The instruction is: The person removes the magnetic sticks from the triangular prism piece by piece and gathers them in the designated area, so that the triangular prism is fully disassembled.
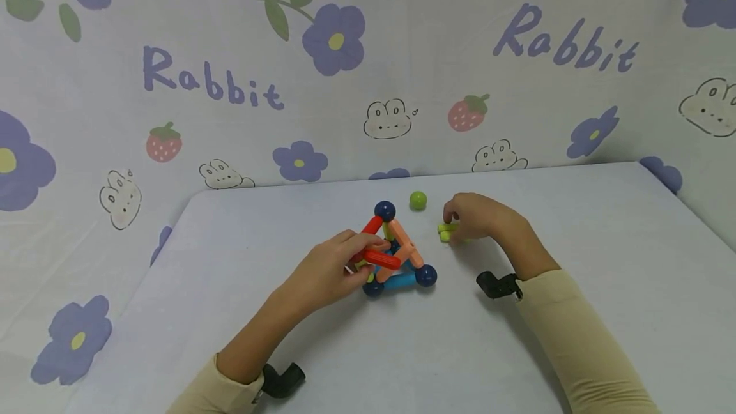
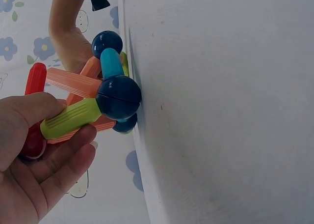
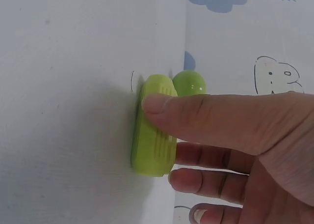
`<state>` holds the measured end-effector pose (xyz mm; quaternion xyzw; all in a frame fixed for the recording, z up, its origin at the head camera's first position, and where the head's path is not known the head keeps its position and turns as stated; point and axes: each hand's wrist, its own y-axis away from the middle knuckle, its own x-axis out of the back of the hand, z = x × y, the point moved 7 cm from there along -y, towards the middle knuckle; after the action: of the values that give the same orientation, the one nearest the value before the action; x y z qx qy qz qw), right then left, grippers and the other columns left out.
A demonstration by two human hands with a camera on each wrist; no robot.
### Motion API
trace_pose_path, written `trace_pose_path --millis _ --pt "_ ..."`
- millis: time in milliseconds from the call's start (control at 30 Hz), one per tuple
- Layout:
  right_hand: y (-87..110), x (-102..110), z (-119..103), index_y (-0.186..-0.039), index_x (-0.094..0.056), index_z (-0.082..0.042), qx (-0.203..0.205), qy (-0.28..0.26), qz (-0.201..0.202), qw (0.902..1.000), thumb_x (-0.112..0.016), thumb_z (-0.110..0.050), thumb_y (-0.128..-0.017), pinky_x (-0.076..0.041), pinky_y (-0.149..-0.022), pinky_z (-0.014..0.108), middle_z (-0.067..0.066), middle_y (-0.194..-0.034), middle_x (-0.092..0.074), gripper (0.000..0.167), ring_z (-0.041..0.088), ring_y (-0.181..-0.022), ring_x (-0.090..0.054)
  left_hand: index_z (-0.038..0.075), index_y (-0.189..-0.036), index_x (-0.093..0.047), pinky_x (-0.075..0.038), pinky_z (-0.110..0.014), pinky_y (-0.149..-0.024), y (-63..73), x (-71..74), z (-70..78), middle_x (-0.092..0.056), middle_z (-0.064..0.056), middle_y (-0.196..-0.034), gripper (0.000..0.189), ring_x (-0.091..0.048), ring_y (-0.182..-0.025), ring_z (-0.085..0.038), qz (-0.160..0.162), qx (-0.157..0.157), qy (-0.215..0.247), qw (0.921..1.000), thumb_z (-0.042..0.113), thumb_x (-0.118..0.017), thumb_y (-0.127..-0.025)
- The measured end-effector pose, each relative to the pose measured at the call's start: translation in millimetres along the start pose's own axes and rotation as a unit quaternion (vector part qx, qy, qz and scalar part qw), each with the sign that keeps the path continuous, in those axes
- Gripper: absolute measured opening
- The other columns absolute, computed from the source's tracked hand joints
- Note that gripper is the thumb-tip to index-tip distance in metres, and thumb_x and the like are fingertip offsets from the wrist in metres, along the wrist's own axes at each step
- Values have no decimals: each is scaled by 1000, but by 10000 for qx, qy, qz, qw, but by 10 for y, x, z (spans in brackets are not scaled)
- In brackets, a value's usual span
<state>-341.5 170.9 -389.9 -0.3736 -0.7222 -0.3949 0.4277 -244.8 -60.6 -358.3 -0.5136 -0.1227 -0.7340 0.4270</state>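
On the table stands a pyramid-like frame of magnetic rods and balls. It has navy balls (image 1: 426,275), blue rods (image 1: 399,281), peach rods (image 1: 402,233), red rods (image 1: 382,259) and a yellow-green rod (image 2: 73,118). My left hand (image 1: 328,267) holds its left side, thumb and fingers pinching around the yellow-green rod beside the red ones. To the right of this frame, my right hand (image 1: 485,214) reaches down to loose yellow-green rods (image 1: 445,232). In the right wrist view its thumb lies over one ribbed yellow-green rod (image 3: 156,135), fingers behind; their contact is partly hidden.
A light green ball (image 1: 418,200) sits near the table's back, between the frame and my right hand. Behind the white tabletop (image 1: 190,260) hangs a printed cloth (image 1: 431,56). A black camera mount (image 1: 283,381) is on each wrist.
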Motion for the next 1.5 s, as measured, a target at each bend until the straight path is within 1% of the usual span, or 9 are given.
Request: trace_pose_path --millis 200,333,467,633,800,933,1133,1433,1500 --pt "46 61 -85 -113 -69 -5 139 -90 107 9998 -80 -13 -84 -51 -90 47 13 -110 -62 32 30 -101 -58 18 -136 -60 -52 -19 -68 2 -13 44 -63 -3 -109 49 -59 -79 -12 17 -69 -225 9997 12 -74 -89" --pt "171 176 -315 -105 -70 -9 821 -532 73 9952 -75 -12 -88 -54 -77 38 4 -95 -63 18 24 -90 -57 19 -150 -44 -51 -17 -68 -10 -18 67 -61 -1 -102 67 -60 -76 -9 34 -20 -341 9994 13 -75 -90" --pt "370 255 -655 -104 -70 -13 1639 -959 -137 9817 -71 -14 -92 -54 -72 32 -3 -89 -64 12 18 -85 -59 16 -156 -28 -52 -16 -69 -15 -7 55 -64 -3 -101 84 -64 -78 -9 73 105 -145 9998 14 -78 -88" --pt "514 189 -1001 -103 -71 -15 2221 -957 -425 9694 -72 -13 -91 -55 -70 31 -7 -86 -64 13 15 -84 -61 13 -154 -26 -54 -18 -68 -9 -40 6 -68 -4 -104 86 -66 -79 -9 -106 321 270 9991 16 -80 -87" --pt "503 45 -1188 -97 -73 -13 2248 -796 -634 9691 -75 -10 -89 -53 -64 27 -7 -76 -62 9 13 -71 -58 17 -152 -24 -54 -18 -67 6 -102 -29 -70 1 -94 85 -67 -77 -7 -360 409 508 9972 16 -79 -88" --pt "468 -97 -1250 -113 -71 -9 2135 -730 -942 9697 -78 -12 -87 -52 -64 28 -7 -73 -61 27 11 -66 -58 17 -153 -22 -54 -19 -67 10 -110 -17 -70 1 -91 85 -67 -77 -7 -348 358 529 9973 14 -78 -89" --pt "420 -275 -1234 -112 -68 -14 1693 -787 -1484 9711 -75 -6 -87 -53 -66 30 -4 -83 -62 27 14 -64 -61 17 -153 -22 -54 -19 -67 11 -111 -9 -70 1 -88 85 -66 -76 -8 -357 474 496 9970 14 -77 -89" --pt "484 -390 -1233 -103 -72 -23 1767 -633 -2385 9528 -69 -1 -91 -49 -66 27 -5 -81 -59 25 12 -67 -58 19 -152 -24 -54 -21 -67 6 -118 -17 -68 2 -83 85 -66 -74 -8 -360 548 435 9969 10 -77 -87" --pt "498 -378 -1236 -103 -72 -24 1835 -521 -2379 9524 -70 -2 -90 -49 -67 26 -6 -81 -59 26 11 -71 -57 18 -152 -24 -54 -21 -68 12 -119 -17 -68 1 -84 85 -66 -74 -8 -358 567 459 9967 9 -78 -86"
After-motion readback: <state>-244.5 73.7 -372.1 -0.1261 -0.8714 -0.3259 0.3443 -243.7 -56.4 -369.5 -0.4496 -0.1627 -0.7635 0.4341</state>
